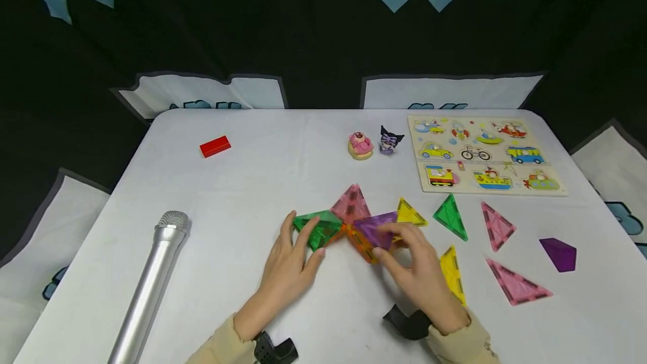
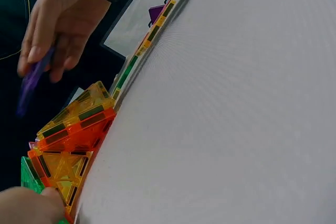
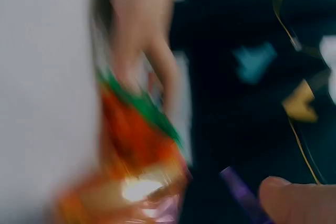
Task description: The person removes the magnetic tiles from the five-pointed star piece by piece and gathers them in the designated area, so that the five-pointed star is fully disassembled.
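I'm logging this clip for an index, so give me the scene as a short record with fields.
left hand: fingers rest on green triangle tile
right hand: pinches purple tile
cluster: green, pink, orange and purple tiles joined at the middle of the white table
loose tiles: at the right
other: silver microphone, red block, vehicle puzzle board, two figurines

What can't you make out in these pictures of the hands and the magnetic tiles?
- Head view: the right hand covers part of the translucent purple tile, so its grip is unclear.
- Right wrist view: motion blur smears the orange tile cluster.
- Left wrist view: the left hand is cut off by the frame's edge.
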The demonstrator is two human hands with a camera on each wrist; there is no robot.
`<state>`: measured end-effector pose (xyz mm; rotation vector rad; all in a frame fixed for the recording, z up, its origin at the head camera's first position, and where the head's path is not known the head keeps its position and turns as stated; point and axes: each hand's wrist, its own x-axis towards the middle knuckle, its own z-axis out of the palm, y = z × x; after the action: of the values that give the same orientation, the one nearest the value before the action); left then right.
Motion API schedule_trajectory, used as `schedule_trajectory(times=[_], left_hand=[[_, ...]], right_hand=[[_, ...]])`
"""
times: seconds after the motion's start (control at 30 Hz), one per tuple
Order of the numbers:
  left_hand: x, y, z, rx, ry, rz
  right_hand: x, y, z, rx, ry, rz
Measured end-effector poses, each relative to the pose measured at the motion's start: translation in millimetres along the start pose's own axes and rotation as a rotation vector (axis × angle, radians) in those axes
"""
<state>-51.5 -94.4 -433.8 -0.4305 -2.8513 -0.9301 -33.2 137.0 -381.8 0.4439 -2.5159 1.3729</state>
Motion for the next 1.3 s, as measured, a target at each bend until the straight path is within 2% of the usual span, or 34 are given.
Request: schedule_trajectory(times=[0.1, 0.17, 0.23, 0.33, 0.43, 0.53, 0.67, 0.9, 1.3], left_hand=[[0.8, 0.3, 0.8, 0.004, -0.002, 0.009], [1.1, 0.0, 1.3, 0.006, 0.002, 0.015], [1.3, -0.4, 1.7, 0.010, 0.018, 0.021], [1.6, -1.1, 1.8, 0.018, 0.042, 0.025], [1.9, -1.3, 1.5, 0.022, 0.053, 0.028], [2.1, -1.7, 1.0, 0.018, 0.037, 0.011], [1.9, -2.0, 0.8, 0.017, 0.021, -0.001], [1.4, -2.7, 2.3, 0.017, 0.036, 0.017], [1.5, -1.5, 1.3, 0.007, 0.010, -0.008]], right_hand=[[-4.2, 7.0, -26.7, -0.068, 0.061, 0.133], [-9.8, 11.5, -41.2, -0.126, 0.027, 0.226], [-16.6, 15.1, -51.0, -0.169, -0.064, 0.294], [-25.0, 19.9, -57.2, -0.153, -0.239, 0.348], [-30.5, 24.9, -56.3, -0.103, -0.378, 0.338], [-31.7, 29.1, -52.4, -0.097, -0.452, 0.311], [-30.4, 31.2, -49.9, -0.143, -0.475, 0.301], [-27.8, 31.1, -48.8, -0.266, -0.457, 0.364], [-32.4, 31.1, -48.8, -0.293, -0.453, 0.417]])
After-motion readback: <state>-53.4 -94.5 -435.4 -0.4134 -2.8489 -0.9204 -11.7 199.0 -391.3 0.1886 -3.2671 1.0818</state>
